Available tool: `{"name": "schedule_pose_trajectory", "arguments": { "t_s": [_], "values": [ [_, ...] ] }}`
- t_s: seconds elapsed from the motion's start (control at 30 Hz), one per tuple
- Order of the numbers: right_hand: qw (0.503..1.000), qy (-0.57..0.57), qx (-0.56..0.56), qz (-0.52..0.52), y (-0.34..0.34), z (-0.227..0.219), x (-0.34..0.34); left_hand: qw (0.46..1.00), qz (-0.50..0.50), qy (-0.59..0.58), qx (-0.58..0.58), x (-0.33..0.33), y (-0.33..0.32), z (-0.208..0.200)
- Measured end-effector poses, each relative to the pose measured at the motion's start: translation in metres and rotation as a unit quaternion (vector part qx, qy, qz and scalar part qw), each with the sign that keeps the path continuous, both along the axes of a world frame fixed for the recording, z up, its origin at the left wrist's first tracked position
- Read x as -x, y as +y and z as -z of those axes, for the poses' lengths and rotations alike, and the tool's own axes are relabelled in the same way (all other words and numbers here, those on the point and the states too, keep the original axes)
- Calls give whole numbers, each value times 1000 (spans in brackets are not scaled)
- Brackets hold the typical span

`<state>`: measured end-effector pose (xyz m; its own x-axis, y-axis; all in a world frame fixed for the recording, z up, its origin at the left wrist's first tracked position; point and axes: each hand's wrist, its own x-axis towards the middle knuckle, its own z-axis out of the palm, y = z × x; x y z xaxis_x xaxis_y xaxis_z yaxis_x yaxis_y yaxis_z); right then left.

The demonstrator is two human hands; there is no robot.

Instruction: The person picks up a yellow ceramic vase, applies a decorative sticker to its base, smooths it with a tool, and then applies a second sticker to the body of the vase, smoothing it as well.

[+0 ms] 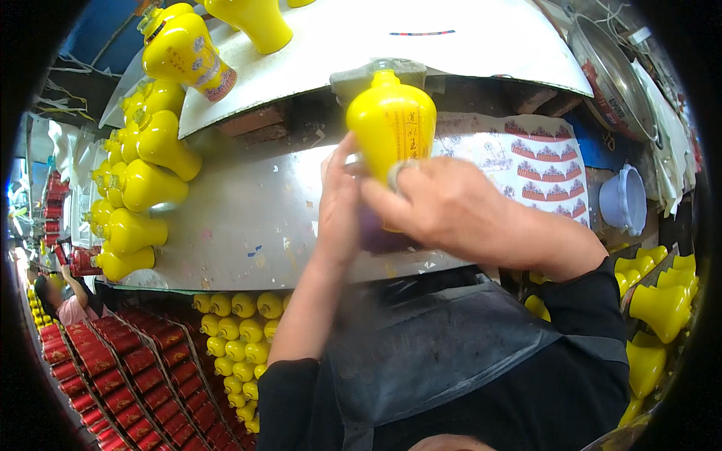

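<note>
A glossy yellow vase-shaped bottle point(387, 120) stands in front of me, its neck toward a grey block point(342, 83). Its front carries a printed panel with a column of characters. My left hand point(340, 192) is closed around the bottle's left side, low down. Across the lower front lies my right hand point(444, 197), fingers bent and closed, with a small greyish piece point(397, 174) showing at the fingertips. What that piece is, I cannot make out. The bottle's base is mostly hidden by both hands.
Yellow bottles point(154, 184) lie stacked at the left of the metal table point(248, 203). A decorated bottle point(180, 49) stands on the white board point(481, 37), near a thin decal strip point(423, 33). Right are a decal sheet point(549, 161) and a lavender bucket point(623, 200). Red boxes point(128, 361) fill the lower left.
</note>
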<state>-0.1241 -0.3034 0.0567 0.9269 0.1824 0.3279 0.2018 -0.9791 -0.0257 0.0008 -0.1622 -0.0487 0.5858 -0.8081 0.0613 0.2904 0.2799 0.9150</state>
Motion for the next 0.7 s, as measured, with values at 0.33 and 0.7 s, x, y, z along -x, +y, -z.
{"name": "schedule_pose_trajectory", "arguments": {
  "t_s": [0.33,0.7],
  "values": [
    [971,-204,-70,-104,-11,12,-10,990,-42,-125,-45,-6,-5,3],
    [947,-152,-266,99,-75,6,-34,854,-198,-462,-136,-28,-64,-41]
  ]
}}
